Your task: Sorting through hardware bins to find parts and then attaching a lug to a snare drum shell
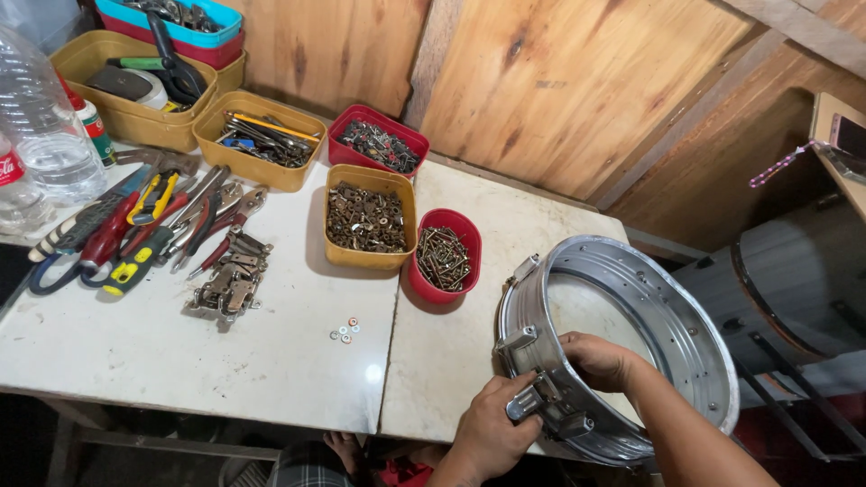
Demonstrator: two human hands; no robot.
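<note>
A round silver metal drum shell (667,298) lies on the right end of the white table (180,352), hanging partly over the edge. My left hand (492,431) presses a small metal lug (532,399) against the shell's outer wall at the near side. My right hand (600,361) reaches over the rim, fingers inside the shell behind that lug. A second lug (519,340) sits fixed on the wall just to the left.
Red tub of screws (444,254), yellow tub of brackets (368,216), further tubs at the back. Loose metal latches (227,280), pliers and cutters (144,230), small washers (345,331), plastic bottles (41,126) at left. A dark drum (785,280) stands right.
</note>
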